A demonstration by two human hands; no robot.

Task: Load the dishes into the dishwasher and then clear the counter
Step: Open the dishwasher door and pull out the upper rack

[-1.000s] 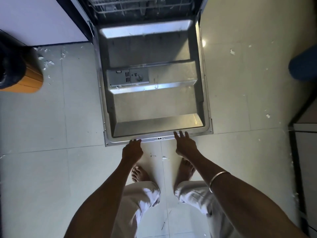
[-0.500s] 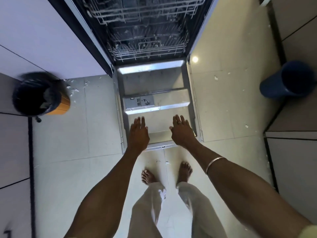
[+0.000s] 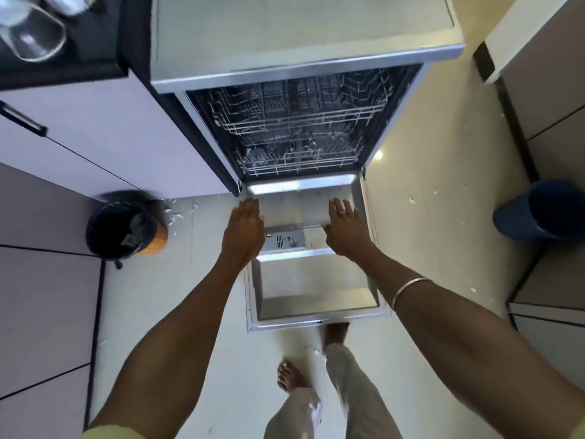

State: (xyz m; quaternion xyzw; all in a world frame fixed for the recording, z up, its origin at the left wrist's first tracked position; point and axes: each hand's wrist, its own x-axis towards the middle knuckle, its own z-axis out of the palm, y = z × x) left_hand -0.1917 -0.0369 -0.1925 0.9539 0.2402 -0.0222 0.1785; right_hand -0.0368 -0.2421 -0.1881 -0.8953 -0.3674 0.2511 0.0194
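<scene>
The dishwasher stands open, its steel door (image 3: 316, 299) folded flat down over the floor. Inside, the upper wire rack (image 3: 304, 106) and lower wire rack (image 3: 297, 160) show, and I make out no dishes in them. My left hand (image 3: 243, 229) and my right hand (image 3: 345, 229) reach forward above the door with fingers straight, palms down, holding nothing. They hover either side of the detergent compartment (image 3: 286, 240). Glass jars (image 3: 34, 30) stand blurred on the dark counter at the top left.
A black-lined bin with a wooden base (image 3: 126, 229) sits on the floor left of the door. A blue bucket (image 3: 544, 213) stands at the right beside grey cabinets (image 3: 550, 312). White cabinet fronts (image 3: 95, 141) run along the left. My bare feet are just short of the door's front edge.
Both hands left the door's front edge and moved forward over the door toward the racks. My head lifted, bringing the racks, dishwasher top and counter into view.
</scene>
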